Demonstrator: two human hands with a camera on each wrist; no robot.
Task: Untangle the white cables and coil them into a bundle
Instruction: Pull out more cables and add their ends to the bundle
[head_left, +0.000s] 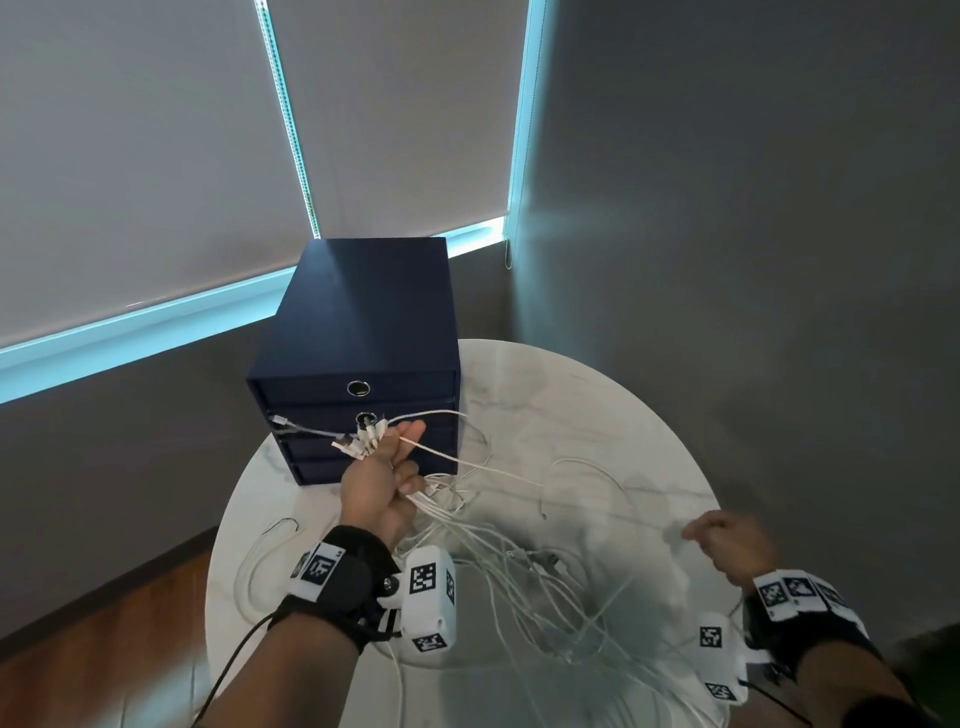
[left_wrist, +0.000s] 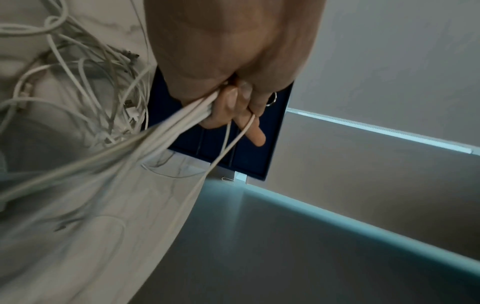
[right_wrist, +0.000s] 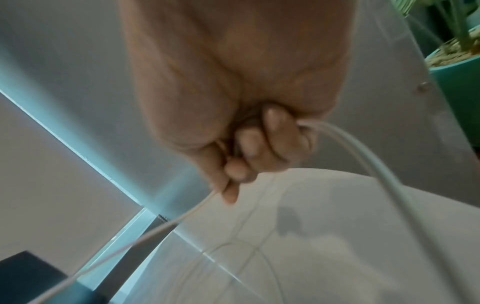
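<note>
Several white cables lie tangled on the round marble table. My left hand is raised over the table's left part and grips a bunch of cables, their plug ends sticking out above the fist; one finger points outward with a cable across it. My right hand is at the right, fingers curled round a single white cable that stretches taut toward the left hand. In the right wrist view the same cable leaves the fist below the thumb.
A dark blue drawer box with round ring pulls stands at the table's far left, just behind my left hand. Grey walls and window blinds are beyond. A potted plant in a teal pot shows in the right wrist view.
</note>
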